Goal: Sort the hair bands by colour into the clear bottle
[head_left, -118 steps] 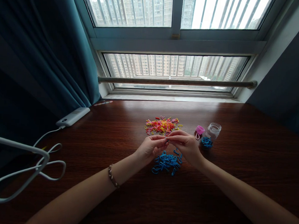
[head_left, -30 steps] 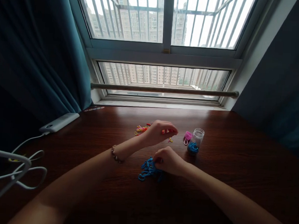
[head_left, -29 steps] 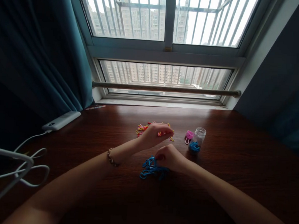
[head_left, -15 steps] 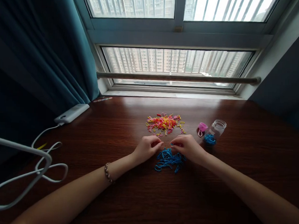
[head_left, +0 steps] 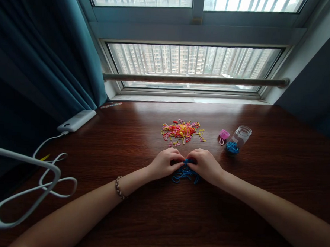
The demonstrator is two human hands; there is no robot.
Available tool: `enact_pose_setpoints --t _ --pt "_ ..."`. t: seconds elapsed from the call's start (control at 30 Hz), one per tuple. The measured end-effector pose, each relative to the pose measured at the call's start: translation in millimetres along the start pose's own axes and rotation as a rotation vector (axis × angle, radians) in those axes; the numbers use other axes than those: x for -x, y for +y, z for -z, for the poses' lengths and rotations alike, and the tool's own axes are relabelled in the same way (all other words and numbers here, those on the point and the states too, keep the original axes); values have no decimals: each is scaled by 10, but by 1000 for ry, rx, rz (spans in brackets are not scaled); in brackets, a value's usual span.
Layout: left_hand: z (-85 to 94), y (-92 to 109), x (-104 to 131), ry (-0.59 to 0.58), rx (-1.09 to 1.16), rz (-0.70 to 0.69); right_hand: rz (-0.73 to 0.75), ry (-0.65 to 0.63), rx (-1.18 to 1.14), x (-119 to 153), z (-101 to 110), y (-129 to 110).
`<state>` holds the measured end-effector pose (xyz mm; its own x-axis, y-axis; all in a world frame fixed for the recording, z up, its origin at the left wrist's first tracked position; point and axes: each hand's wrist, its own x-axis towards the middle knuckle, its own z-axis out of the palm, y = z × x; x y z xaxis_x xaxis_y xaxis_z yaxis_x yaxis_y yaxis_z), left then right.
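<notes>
My left hand (head_left: 166, 163) and my right hand (head_left: 205, 165) meet over a small heap of blue loop-shaped pieces (head_left: 184, 174). Thumb and fingers of both hands are closed on some of these blue pieces at the heap's far side, the fingertips nearly touching. How many pieces are pinched is hidden by the fingers. Just beyond the hands lies a heap of red, pink and yellow loop-shaped pieces (head_left: 181, 132), with a few scattered at its edges.
To the right a clear jar (head_left: 242, 134), tilted in view, holds more blue pieces at its bottom. Beside it is a pink cap with a loop (head_left: 224, 134). A white power bank-like device (head_left: 77, 121) and its white cable (head_left: 31, 160) lie left on the wooden table (head_left: 136, 218).
My hands have come together over the blue heap, and the left fingers now close at the blue pieces too. The view has tipped slightly downward.
</notes>
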<state>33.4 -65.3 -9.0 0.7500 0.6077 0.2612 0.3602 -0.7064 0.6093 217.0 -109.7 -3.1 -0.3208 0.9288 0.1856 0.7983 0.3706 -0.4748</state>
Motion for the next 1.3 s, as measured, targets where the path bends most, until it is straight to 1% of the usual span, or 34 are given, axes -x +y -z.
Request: enact_pose_setpoints --t 0.1,0.2,0.33,0.53,0.67,0.73,0.8,0.9,0.93,1.0,1.03,1.07,1.1,1.17,1.3 --pt "8 -16 3 -23 17 -16 -32 4 23 -15 -14 -2" --pt "5 -42 5 -36 27 -14 -26 23 28 -24 -28 7" --pt "-10 -74 0 -38 34 10 -29 22 -45 -34 -13 31" --pt "-22 -84 -10 -36 43 10 -93 75 -210 -78 147 76" --pt "-20 -79 -11 -36 39 3 -105 82 -286 -96 288 42" --pt "-21 -77 -10 -38 42 -1 -103 85 -322 -96 401 -9" --pt "-25 -81 -8 -39 46 -6 -101 113 -355 -86 579 -60" --pt "-34 -92 -4 -35 43 -11 -137 237 -332 -35 978 -68" --pt "-36 -95 -3 -33 41 -10 -162 299 -277 -6 1132 -45" --pt "-38 -99 -4 -33 39 -7 -219 448 -88 64 1427 32" --pt "-36 -98 -6 -33 38 -6 -242 502 9 101 1555 78" --pt "-34 -96 -9 -36 37 -4 -266 522 94 133 1663 123" --pt "-30 -93 -12 -38 35 -3 -295 524 171 160 1747 164" --pt "-23 -87 -19 -40 32 -2 -341 473 284 187 1847 226" --pt "-17 -85 -24 -39 21 0 -374 297 376 155 1857 275"
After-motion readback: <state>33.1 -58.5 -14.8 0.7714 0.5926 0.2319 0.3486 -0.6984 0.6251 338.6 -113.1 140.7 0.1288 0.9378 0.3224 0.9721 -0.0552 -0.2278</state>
